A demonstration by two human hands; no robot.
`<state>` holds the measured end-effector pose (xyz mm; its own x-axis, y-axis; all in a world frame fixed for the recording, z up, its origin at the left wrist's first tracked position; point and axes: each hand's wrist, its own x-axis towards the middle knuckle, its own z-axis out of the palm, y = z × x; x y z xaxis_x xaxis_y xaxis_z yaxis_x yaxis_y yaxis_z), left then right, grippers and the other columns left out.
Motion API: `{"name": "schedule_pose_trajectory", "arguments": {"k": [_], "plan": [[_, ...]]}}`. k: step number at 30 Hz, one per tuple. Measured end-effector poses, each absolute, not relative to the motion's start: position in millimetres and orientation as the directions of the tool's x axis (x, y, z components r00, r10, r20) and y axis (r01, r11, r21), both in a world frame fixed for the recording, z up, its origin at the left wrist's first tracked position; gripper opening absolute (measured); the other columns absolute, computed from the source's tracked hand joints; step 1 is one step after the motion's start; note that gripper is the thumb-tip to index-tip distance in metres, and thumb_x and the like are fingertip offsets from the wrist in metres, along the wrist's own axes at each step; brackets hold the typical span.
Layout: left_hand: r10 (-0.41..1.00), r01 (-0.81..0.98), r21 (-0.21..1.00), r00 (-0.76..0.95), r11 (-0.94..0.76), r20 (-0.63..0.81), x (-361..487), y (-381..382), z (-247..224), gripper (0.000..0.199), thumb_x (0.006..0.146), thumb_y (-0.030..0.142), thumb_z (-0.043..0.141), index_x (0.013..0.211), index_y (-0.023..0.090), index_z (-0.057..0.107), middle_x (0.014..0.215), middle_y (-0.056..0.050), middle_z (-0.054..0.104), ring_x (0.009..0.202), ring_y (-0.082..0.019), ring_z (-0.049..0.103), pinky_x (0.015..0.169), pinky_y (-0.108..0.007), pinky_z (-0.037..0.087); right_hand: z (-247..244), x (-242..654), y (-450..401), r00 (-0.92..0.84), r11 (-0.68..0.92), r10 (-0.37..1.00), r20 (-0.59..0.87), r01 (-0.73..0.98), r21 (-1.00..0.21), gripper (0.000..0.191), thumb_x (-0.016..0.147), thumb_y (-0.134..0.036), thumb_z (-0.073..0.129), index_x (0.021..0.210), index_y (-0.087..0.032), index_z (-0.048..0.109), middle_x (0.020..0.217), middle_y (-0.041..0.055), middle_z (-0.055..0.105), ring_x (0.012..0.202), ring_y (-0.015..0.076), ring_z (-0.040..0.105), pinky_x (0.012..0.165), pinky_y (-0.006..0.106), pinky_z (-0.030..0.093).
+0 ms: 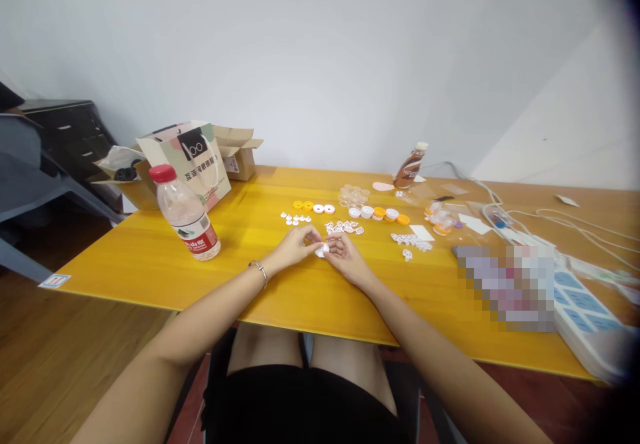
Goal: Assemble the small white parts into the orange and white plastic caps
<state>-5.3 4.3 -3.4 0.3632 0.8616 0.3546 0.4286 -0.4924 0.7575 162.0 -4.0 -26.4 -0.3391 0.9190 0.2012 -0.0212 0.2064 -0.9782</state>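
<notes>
Left hand (296,245) and right hand (351,263), fingers curled, pinch a white disc (321,251); caps (367,212) lie farther off, slightly right

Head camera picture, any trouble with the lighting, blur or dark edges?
Head view: soft light on the wall, a paler slanted patch at right; head view: a dark, curved right edge, the power strip hazy at its near end; head view: mosaic blocks hiding something beside it; head view: the white piece at the fingertips too small for detail.
</notes>
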Motion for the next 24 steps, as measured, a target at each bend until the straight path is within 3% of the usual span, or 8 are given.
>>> {"name": "schedule_pose_trajectory", "arguments": {"k": [7,14,20,24], "plan": [[0.860,0.264,0.842,0.352,-0.470,0.369,-4.7,8.7,-9.4,0.023,0.071,0.024,0.063,0.085,0.015,0.047,0.081,-0.003,0.057,0.073,-0.010,0.055,0.070,-0.024,0.045,-21.7,161.6,-7.3,-0.341,0.199,0.918,0.202,-0.046,-0.979,0.029,0.066,-0.023,0.063,0.088,-0.022,0.044,0.076,-0.0023,0.056,0.073,0.0106,0.056,0.075,0.028,0.043],[0.914,0.261,0.890,0.266,-0.375,0.308,-3.3,5.9,-2.0,0.018,0.074,0.029,0.057,0.080,0.014,0.049,0.070,0.000,0.055,0.061,-0.008,0.052,0.054,-0.019,0.042,-22.2,162.0,-4.8,-0.325,0.180,0.926,0.193,-0.070,-0.981,0.026,0.065,-0.026,0.064,0.086,-0.022,0.049,0.082,-0.0003,0.057,0.079,0.0120,0.056,0.079,0.029,0.043],[0.906,0.329,0.845,0.195,-0.422,0.376,-5.3,13.5,-3.4,0.015,0.077,0.029,0.053,0.082,0.015,0.052,0.076,-0.001,0.059,0.069,-0.010,0.055,0.063,-0.022,0.043,-22.7,163.5,-3.0,-0.336,0.153,0.925,0.178,-0.101,-0.983,0.027,0.065,-0.026,0.064,0.090,-0.022,0.055,0.088,0.0009,0.059,0.082,0.0125,0.056,0.081,0.030,0.044],[0.875,0.465,0.743,0.200,-0.481,0.442,-3.5,29.5,6.3,0.014,0.079,0.029,0.048,0.083,0.016,0.054,0.083,-0.002,0.060,0.079,-0.013,0.055,0.069,-0.024,0.042,-20.6,163.7,-3.7,-0.343,0.112,0.930,0.131,-0.075,-0.991,0.026,0.066,-0.028,0.063,0.090,-0.022,0.057,0.088,0.0010,0.061,0.081,0.0131,0.057,0.083,0.032,0.045]]}}
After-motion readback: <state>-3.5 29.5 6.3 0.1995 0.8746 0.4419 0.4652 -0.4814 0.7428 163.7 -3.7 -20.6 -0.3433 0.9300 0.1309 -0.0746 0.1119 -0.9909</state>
